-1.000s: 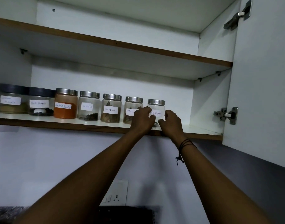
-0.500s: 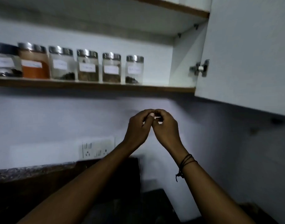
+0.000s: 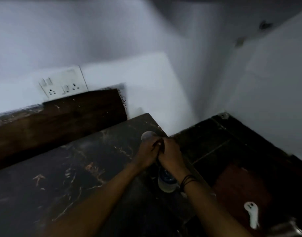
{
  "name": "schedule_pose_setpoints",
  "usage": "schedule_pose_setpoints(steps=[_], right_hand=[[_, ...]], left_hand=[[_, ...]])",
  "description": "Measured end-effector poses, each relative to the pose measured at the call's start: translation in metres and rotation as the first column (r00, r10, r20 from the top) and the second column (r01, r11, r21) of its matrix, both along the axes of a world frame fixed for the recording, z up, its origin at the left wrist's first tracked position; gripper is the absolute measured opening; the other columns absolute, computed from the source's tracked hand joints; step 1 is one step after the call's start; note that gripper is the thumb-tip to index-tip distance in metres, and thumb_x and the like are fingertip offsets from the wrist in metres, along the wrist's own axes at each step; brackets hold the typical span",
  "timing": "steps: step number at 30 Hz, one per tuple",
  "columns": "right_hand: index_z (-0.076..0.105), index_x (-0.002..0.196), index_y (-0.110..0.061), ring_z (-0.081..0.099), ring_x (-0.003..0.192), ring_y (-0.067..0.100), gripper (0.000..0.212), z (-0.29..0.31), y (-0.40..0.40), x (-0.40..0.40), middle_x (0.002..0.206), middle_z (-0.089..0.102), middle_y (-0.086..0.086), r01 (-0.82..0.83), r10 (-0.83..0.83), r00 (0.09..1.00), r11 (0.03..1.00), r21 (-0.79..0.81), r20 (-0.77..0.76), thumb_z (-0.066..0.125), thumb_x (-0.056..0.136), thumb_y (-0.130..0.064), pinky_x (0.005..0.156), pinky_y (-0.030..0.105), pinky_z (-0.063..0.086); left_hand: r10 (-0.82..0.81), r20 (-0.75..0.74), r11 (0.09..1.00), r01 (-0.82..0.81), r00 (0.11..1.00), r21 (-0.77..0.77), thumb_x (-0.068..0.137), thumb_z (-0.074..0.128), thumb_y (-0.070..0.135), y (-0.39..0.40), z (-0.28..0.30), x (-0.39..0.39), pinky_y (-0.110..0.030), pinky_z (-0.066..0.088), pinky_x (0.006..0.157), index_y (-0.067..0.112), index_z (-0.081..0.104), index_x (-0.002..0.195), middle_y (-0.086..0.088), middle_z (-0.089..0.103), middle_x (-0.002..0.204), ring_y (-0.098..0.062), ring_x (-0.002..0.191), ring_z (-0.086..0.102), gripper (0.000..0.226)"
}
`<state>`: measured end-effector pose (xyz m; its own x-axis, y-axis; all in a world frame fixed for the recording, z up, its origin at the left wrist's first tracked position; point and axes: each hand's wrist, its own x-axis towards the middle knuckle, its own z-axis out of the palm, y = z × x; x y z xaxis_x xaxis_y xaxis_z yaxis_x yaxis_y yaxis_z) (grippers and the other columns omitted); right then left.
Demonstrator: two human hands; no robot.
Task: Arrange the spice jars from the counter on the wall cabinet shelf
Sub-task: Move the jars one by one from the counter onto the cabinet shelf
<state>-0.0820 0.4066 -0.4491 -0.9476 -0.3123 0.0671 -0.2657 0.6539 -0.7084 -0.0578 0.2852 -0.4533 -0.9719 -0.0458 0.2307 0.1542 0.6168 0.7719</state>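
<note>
At the counter's (image 3: pixel 64 177) right edge, toward two o'clock of its dark marbled top, both hands closed around a spice jar (image 3: pixel 147 136), whose round metal lid showed just above the knuckles. The left hand (image 3: pixel 146 153) wrapped its left side and the right hand (image 3: pixel 170 155) its right, fingers meeting. Under the right wrist stood another jar (image 3: pixel 165 183), blurred. A switch plate (image 3: pixel 63 82) sat at eleven o'clock on the wall.
</note>
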Motion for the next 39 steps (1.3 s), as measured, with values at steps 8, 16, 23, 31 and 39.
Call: schedule_pose_setpoints(steps=[8,16,23,31,39], right_hand=[[0.024,0.152,-0.028,0.028,0.138,0.033,0.085,-0.084,0.038,0.052,0.155,0.023,0.01,-0.029,-0.024,0.99,0.931,0.363,0.14,0.065,0.078,-0.043,0.108,0.042,0.036],[0.026,0.152,-0.037,0.048,0.117,0.03,0.095,-0.09,0.046,0.051,0.141,0.027,0.01,0.02,-0.038,0.998,0.964,0.264,0.06,0.072,0.07,-0.053,0.093,0.027,0.04],[0.037,0.146,-0.02,0.047,0.125,0.017,0.101,-0.062,0.043,0.032,0.139,0.042,0.004,-0.014,0.03,0.998,0.957,-0.29,0.05,0.09,0.061,-0.025,0.101,0.019,0.039],[0.044,0.137,-0.04,0.063,0.115,0.013,0.093,-0.026,0.034,0.002,0.129,0.062,-0.009,-0.02,0.366,0.883,0.654,-0.756,0.293,0.086,0.062,-0.007,0.085,0.027,0.055],[0.054,0.124,-0.011,0.065,0.105,0.031,0.05,-0.021,-0.011,-0.001,0.122,0.064,0.014,0.225,0.397,0.833,0.395,-0.891,0.386,0.059,0.075,-0.009,0.083,0.042,0.056]], left_hand=[[-0.1,0.413,0.993,0.118,0.905,-0.019,0.101,0.048,0.011,0.035,-0.07,0.021,-0.023,0.041,0.088,0.003,0.06,0.124,-0.013,0.063,0.123,-0.025,0.111,0.06,0.027],[-0.043,0.468,0.988,-0.031,0.883,0.149,0.102,0.049,0.015,0.038,-0.082,0.023,-0.029,0.048,0.086,0.008,0.062,0.124,-0.011,0.067,0.118,-0.02,0.1,0.062,0.027],[0.163,0.394,0.877,-0.316,0.905,0.363,0.105,0.046,0.028,0.007,-0.058,0.018,-0.046,0.051,0.075,-0.001,0.068,0.093,-0.025,0.07,0.09,-0.025,0.078,0.061,0.037],[0.007,0.392,0.603,-0.317,0.92,0.732,0.093,0.056,0.04,-0.035,-0.022,0.032,-0.051,0.05,0.091,0.0,0.068,0.109,-0.033,0.065,0.109,-0.034,0.095,0.064,0.045],[-0.034,0.396,0.514,-0.324,0.918,0.794,0.09,0.055,0.046,-0.052,-0.008,0.047,-0.048,0.052,0.094,0.011,0.068,0.122,-0.017,0.072,0.118,-0.034,0.11,0.066,0.049]])
